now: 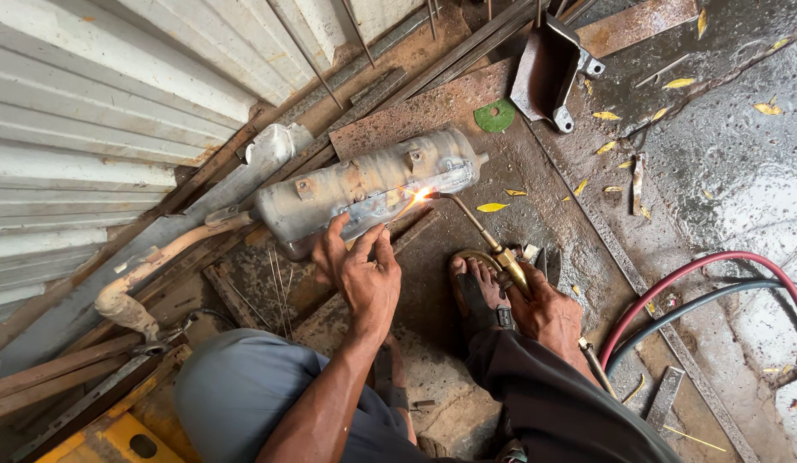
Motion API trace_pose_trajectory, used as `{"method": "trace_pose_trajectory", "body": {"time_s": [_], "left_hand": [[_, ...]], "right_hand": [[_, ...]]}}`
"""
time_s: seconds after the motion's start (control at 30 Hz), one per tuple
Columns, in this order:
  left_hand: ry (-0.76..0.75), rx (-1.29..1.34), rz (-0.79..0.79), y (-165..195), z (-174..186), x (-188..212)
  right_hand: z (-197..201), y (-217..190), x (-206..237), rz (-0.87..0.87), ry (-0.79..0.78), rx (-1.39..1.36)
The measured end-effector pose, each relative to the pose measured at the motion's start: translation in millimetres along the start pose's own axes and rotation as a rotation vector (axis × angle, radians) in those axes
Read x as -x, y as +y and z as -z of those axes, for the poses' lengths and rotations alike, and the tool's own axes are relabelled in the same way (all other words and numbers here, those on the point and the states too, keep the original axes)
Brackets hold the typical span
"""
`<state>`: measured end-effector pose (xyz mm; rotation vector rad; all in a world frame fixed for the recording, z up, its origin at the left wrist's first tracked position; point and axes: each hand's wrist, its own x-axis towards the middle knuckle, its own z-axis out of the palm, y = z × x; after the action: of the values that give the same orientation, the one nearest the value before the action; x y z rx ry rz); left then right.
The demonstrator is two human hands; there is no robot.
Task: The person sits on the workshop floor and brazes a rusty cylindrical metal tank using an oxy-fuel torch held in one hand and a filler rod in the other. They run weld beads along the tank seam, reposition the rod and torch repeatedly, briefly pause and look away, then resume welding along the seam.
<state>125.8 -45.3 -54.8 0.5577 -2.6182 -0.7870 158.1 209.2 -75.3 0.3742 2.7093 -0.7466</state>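
Observation:
A dented silver exhaust silencer [364,189] lies on the rusty ground, its bent pipe [150,270] running off to the lower left. My left hand [364,270] pinches a thin filler rod whose tip meets a bright flame [422,195] on the silencer's side. My right hand [546,310] grips the brass handle of a gas torch [493,244], its curved nozzle pointing up at the same glowing spot. A sandalled foot [475,296] rests just left of the right hand.
A red hose [673,287] and a dark hose [711,300] loop away to the right. Corrugated sheet [90,111] fills the left. A dark metal bracket [548,69], a green disc [494,116], steel strips and yellow leaves lie about.

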Motion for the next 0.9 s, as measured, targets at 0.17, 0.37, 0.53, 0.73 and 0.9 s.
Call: {"method": "trace_pose_trajectory", "body": {"time_s": [0.17, 0.37, 0.53, 0.73, 0.9], "left_hand": [[0.009, 0.000, -0.014, 1, -1, 0], [0.024, 0.004, -0.026, 0, -1, 0], [0.015, -0.002, -0.024, 0, -2, 1], [0.016, 0.000, -0.031, -3, -2, 1], [0.010, -0.008, -0.025, -2, -1, 1]], "right_hand": [[-2, 2, -1, -0.036, -0.018, 0.003], [-5, 4, -2, -0.055, -0.017, -0.002], [-8, 6, -2, -0.033, -0.004, 0.019], [-12, 10, -4, 0.011, 0.000, 0.022], [-15, 12, -6, -0.019, -0.049, 0.072]]}}
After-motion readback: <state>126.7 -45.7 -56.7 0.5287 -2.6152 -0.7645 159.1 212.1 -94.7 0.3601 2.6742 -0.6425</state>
